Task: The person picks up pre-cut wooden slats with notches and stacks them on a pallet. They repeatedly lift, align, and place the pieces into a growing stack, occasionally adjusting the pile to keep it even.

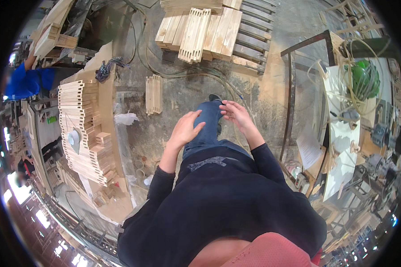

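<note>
My left hand [186, 129] hangs in front of my body with its fingers apart and nothing in them. Close by, my right hand [237, 116] is also empty, its fingers loosely spread. Both are above my blue jeans and the stained concrete floor, touching no wood. Beyond them on the floor lies a small bundle of slotted wooden slats [154, 94]. Farther off, a larger stack of wooden boards [225, 33] rests on a slatted pallet [253, 44], with slotted slats [194, 35] lying on top.
To my left, a table [125, 196] carries stacked slotted wood pieces [78, 104] and a white round object [73, 137]. Hoses [165, 74] cross the floor ahead. A metal frame [290, 98] and a cluttered bench [343, 147] stand right. A person in blue [24, 82] is far left.
</note>
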